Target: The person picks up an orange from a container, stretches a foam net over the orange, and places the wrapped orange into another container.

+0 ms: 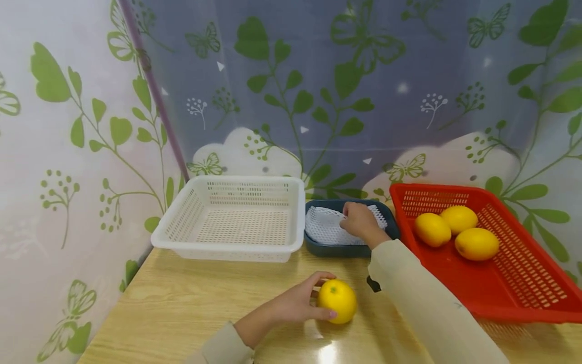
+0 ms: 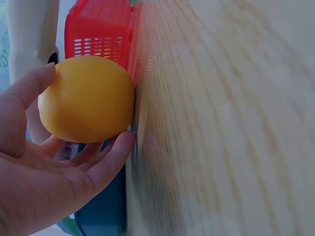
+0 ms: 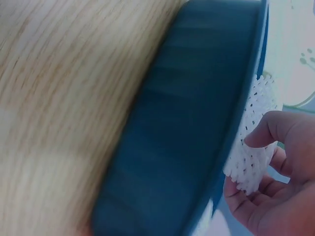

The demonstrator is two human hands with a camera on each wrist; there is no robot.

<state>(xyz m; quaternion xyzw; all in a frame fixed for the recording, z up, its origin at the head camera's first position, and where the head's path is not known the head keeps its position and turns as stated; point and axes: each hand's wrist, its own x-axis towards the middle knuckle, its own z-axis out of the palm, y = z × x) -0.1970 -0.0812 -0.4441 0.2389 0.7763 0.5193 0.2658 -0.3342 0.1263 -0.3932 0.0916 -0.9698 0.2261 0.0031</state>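
My left hand (image 1: 297, 302) holds a yellow orange (image 1: 337, 302) at the table's front, thumb on the near side and fingers behind. In the left wrist view the thumb and fingertips curve round the orange (image 2: 88, 98). My right hand (image 1: 361, 221) reaches into a dark blue tray (image 1: 336, 250) holding white foam fruit nets (image 1: 325, 227). Seen from the right wrist, the hand (image 3: 290, 172) pinches a foam net (image 3: 253, 132) between thumb and fingers, just above the rim of the tray (image 3: 182, 118).
A white slotted basket (image 1: 232, 247) stands left of the tray. On the right is a red basket (image 1: 454, 288) with three oranges (image 1: 476, 244) inside. A patterned curtain (image 1: 291, 76) hangs behind the wooden table (image 1: 218, 288). Some small black object (image 1: 374, 284) shows beside the right sleeve.
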